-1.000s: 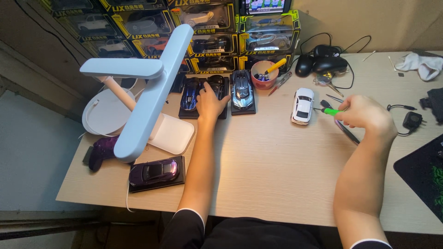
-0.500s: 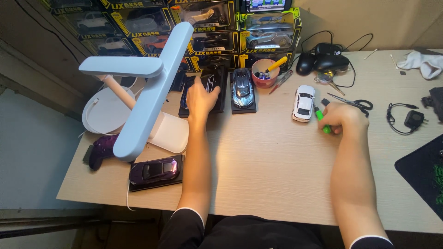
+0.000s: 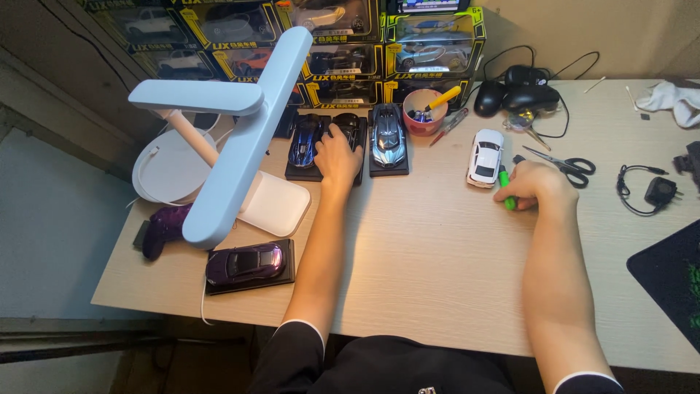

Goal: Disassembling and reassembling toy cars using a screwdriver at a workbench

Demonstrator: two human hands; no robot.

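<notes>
My left hand (image 3: 338, 155) rests on a dark model car on a black base (image 3: 350, 131), between a blue model car (image 3: 302, 142) and a silver-blue model car (image 3: 388, 138) at the back of the wooden desk (image 3: 430, 255). My right hand (image 3: 536, 186) is closed around a green-handled tool (image 3: 504, 191), its fist lying on the desk. A white model car (image 3: 485, 157) stands just left of that hand, without a base. Black scissors (image 3: 569, 164) lie right behind the right hand.
A white desk lamp (image 3: 233, 131) leans over the left side, above a purple model car (image 3: 246, 264) on a black base and a purple controller (image 3: 162, 230). Boxed model cars (image 3: 430, 51) line the back. A pink cup (image 3: 424, 113), computer mice (image 3: 521, 91), cables and a black mat (image 3: 674, 277) lie right.
My right hand pulled the green tool leftward and nearer, settling beside the white car. My left hand stayed on the dark car.
</notes>
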